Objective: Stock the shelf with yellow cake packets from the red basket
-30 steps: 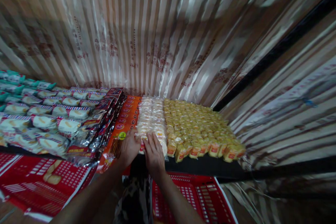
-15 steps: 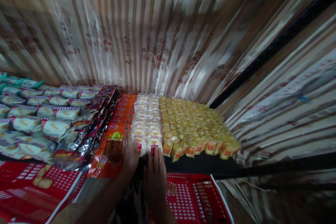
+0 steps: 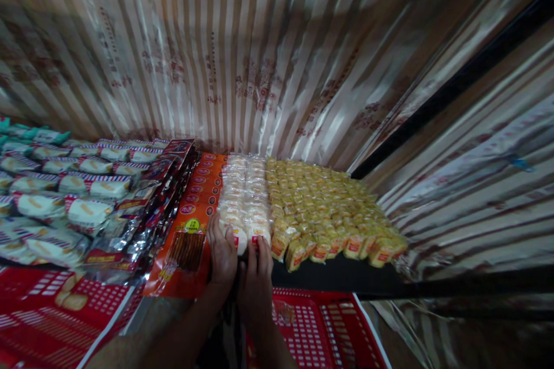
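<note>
Two rows of white round snacks in clear wrappers run back from the front edge of a dark shelf. My left hand lies with its fingers stretched along the left side of the rows, its thumb at a front white packet. Against the front of the right-hand row, my right hand rests with extended fingers on the nearest packet. Left of the rows lies an overlapping line of orange snack bags, partly behind my left hand. Small yellow-wrapped snacks stand packed close along the right side.
Dark red bags and pale wrapped snacks fill the shelf farther left. Red plastic baskets sit below, one at left and one at right. Striped sheeting hangs behind, with a black post at right.
My left hand has shifted slightly right against the white rows. My right fingertips reach a little farther over the front packet. The view has shifted slightly.
</note>
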`<state>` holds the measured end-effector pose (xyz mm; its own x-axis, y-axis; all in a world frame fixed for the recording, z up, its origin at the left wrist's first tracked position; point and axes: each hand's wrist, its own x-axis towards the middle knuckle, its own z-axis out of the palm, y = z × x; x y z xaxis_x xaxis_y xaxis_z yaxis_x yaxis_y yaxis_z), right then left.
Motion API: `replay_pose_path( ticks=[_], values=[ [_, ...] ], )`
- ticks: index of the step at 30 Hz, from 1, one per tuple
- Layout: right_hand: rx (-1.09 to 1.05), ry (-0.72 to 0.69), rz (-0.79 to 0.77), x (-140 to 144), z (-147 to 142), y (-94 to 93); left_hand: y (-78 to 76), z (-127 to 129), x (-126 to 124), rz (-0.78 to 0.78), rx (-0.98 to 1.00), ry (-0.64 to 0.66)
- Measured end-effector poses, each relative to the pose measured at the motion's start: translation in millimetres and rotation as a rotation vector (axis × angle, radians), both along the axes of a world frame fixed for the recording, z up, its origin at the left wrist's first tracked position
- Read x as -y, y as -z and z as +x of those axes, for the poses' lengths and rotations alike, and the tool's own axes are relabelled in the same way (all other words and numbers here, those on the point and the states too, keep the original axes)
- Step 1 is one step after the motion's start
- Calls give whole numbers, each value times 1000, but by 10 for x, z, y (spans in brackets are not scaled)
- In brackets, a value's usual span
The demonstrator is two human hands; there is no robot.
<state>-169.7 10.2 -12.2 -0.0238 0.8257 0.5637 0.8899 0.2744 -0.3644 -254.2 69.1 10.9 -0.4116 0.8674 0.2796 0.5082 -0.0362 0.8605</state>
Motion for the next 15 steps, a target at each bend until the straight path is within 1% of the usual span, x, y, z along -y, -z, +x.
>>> replay_pose_path(
  ticks=[3, 6, 8, 10, 12, 13, 15],
  values=[
    [28, 6, 79, -137, -23, -38, 41, 11, -8, 26, 27, -7],
    [92, -14, 92, -254, -35, -67, 36, 35, 22, 24, 39, -12],
    [138, -20, 83, -291, -34, -67, -10, 40, 42, 16, 51, -18],
    [164, -16, 81, -300, -30, -59, -93, 1, 13, 8, 86, -20],
    [176, -7, 79, -295, -28, -56, -195, -103, -110, -35, 184, -23],
    [181, -3, 76, -292, -29, -60, -243, -178, -212, -73, 264, -30],
    [190, 6, 74, -286, -33, -77, -317, -352, -484, -173, 497, -53]
  ],
)
